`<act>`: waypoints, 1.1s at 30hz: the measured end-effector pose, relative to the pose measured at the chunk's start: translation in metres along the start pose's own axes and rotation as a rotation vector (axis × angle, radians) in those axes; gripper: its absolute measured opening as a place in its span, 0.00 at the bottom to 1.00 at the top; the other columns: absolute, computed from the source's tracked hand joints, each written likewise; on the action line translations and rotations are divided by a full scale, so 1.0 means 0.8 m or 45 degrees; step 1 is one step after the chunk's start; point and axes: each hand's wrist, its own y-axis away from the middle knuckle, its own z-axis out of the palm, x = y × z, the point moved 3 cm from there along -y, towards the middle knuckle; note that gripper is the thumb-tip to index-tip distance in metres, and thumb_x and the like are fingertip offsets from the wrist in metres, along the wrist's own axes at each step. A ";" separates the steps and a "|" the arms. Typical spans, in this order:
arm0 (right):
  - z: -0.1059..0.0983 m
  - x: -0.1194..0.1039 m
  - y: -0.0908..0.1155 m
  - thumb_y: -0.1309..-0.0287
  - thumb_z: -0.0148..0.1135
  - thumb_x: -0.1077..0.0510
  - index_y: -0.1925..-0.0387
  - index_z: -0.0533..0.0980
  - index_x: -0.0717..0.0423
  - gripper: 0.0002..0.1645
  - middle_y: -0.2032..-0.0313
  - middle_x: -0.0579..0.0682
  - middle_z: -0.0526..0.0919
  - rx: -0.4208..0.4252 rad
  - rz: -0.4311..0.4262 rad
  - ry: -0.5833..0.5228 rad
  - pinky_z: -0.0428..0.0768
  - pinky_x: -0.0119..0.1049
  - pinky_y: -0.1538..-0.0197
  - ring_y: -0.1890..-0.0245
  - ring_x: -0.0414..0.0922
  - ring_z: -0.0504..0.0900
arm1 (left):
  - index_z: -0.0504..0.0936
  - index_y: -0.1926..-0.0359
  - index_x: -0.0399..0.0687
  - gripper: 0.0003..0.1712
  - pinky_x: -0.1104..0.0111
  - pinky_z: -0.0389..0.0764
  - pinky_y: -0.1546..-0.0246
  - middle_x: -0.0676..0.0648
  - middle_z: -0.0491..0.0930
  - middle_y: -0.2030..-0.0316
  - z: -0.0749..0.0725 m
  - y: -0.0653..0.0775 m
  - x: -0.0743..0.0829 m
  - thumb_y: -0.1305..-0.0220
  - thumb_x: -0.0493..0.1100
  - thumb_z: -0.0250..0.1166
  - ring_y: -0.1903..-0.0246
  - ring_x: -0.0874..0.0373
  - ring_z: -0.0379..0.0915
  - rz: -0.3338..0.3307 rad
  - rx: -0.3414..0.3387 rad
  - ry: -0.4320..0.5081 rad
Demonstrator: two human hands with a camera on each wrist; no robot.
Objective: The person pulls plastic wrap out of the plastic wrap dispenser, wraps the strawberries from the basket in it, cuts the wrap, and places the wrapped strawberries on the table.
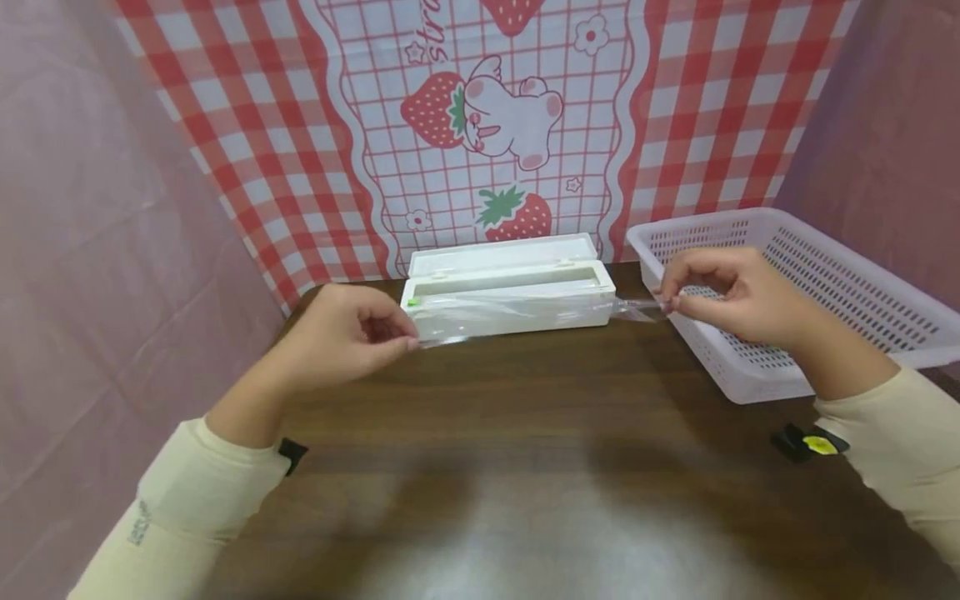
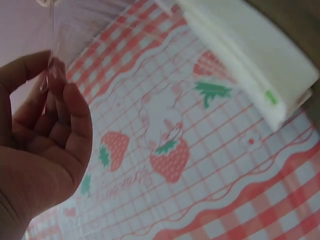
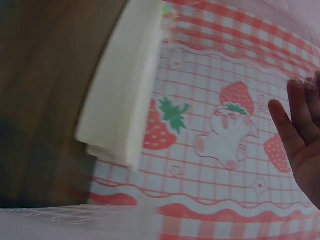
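A strip of clear plastic wrap (image 1: 517,310) runs between both hands in the head view, bunched into a thin tail at its right end. My left hand (image 1: 337,333) pinches one end between thumb and fingertips, and the left wrist view shows the clear film (image 2: 50,75) at those fingertips. With thumb and forefinger, my right hand (image 1: 742,292) pinches the other end, just over the basket's near-left side. Behind the film, a long white box (image 3: 117,85) stands with its lid (image 1: 502,256) raised. A small green piece (image 2: 271,97) shows at the box's left end.
A white perforated basket (image 1: 701,358) stands on the right of the brown wooden table (image 1: 480,417). Behind the box hangs a red checked cloth with strawberries (image 1: 277,125). Pink cloth (image 1: 82,250) closes off the left side, and a similar one (image 1: 877,150) the right.
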 end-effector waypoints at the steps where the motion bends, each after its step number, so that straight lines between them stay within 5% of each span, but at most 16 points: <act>1: 0.006 0.001 0.006 0.56 0.61 0.80 0.69 0.80 0.58 0.17 0.68 0.50 0.82 -0.066 -0.016 -0.017 0.77 0.24 0.58 0.65 0.39 0.78 | 0.87 0.71 0.47 0.04 0.71 0.77 0.78 0.57 0.81 0.77 0.007 0.006 -0.001 0.47 0.34 0.73 0.79 0.64 0.72 0.009 -0.050 0.016; 6: 0.041 0.008 0.033 0.56 0.61 0.75 0.67 0.77 0.42 0.24 0.64 0.40 0.81 -0.411 -0.032 -0.074 0.77 0.31 0.61 0.65 0.38 0.77 | 0.85 0.72 0.51 0.06 0.72 0.78 0.76 0.60 0.78 0.76 0.048 0.031 -0.008 0.44 0.34 0.70 0.77 0.67 0.71 0.007 -0.385 0.052; 10: 0.070 0.016 0.050 0.56 0.62 0.73 0.67 0.77 0.43 0.22 0.68 0.37 0.79 -0.595 -0.058 -0.089 0.78 0.32 0.63 0.67 0.35 0.77 | 0.83 0.74 0.51 0.07 0.74 0.78 0.73 0.62 0.77 0.77 0.082 0.047 -0.018 0.44 0.34 0.69 0.76 0.69 0.71 0.000 -0.553 -0.020; 21: 0.135 0.031 0.072 0.59 0.61 0.73 0.74 0.76 0.48 0.16 0.74 0.33 0.75 -0.900 0.059 -0.001 0.77 0.27 0.71 0.73 0.29 0.73 | 0.79 0.81 0.54 0.10 0.74 0.72 0.77 0.62 0.72 0.83 0.145 0.071 -0.040 0.51 0.37 0.71 0.80 0.69 0.66 0.041 -0.738 -0.358; 27: 0.145 0.033 0.082 0.53 0.64 0.70 0.69 0.79 0.50 0.12 0.75 0.33 0.76 -0.990 0.220 0.057 0.76 0.26 0.73 0.76 0.29 0.72 | 0.79 0.78 0.52 0.10 0.72 0.72 0.76 0.60 0.72 0.81 0.155 0.076 -0.040 0.52 0.40 0.74 0.79 0.67 0.66 -0.080 -0.827 -0.345; 33: 0.137 0.027 0.085 0.49 0.67 0.65 0.65 0.80 0.52 0.08 0.74 0.32 0.76 -0.994 0.287 0.069 0.78 0.27 0.70 0.74 0.29 0.74 | 0.86 0.67 0.47 0.12 0.69 0.77 0.68 0.57 0.78 0.76 0.153 0.077 -0.035 0.53 0.45 0.77 0.74 0.65 0.71 -0.050 -0.856 -0.373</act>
